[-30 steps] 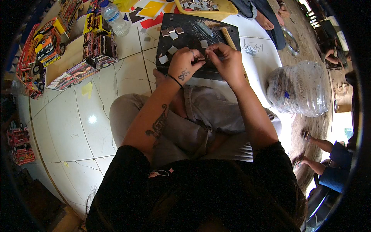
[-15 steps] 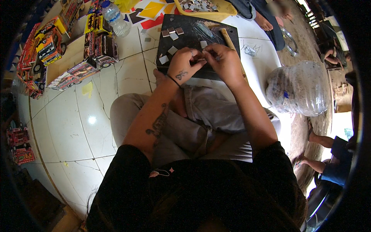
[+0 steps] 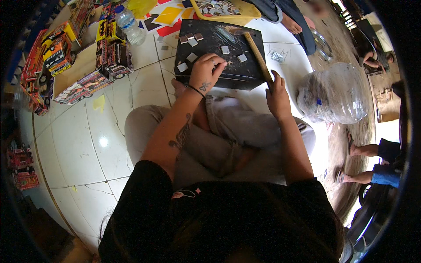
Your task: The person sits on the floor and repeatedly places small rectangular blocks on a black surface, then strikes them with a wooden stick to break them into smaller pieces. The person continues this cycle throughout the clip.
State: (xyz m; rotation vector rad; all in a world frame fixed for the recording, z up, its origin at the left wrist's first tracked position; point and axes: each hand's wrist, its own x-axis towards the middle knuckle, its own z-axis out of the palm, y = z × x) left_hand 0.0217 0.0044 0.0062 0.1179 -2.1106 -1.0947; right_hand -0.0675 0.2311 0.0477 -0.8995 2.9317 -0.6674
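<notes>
The person sat cross-legged on the white tiled floor [image 3: 79, 144] with a black rectangular work board [image 3: 228, 74] lying flat just beyond the knees. The left hand [image 3: 205, 72] rested on the near part of the board, fingers curled and pressing down on its surface; whether they pinched a piece could not be told. Several small grey square metal pieces [image 3: 191, 57] lay scattered on the board around that hand, one just left of it and others further up. The right hand [image 3: 276, 94] was closed around the lower end of a long wooden hammer handle [image 3: 258, 57], which slanted up and left across the board's right edge, its head resting on the board's far side.

Beyond the board stood a yellow plastic tray [image 3: 245, 9] filled with more grey pieces. A large clear plastic jug [image 3: 335, 94] lay on its side to the right. To the left, colourful toy trucks [image 3: 114, 52] and a clear plastic water bottle [image 3: 129, 26] stood on the floor.
</notes>
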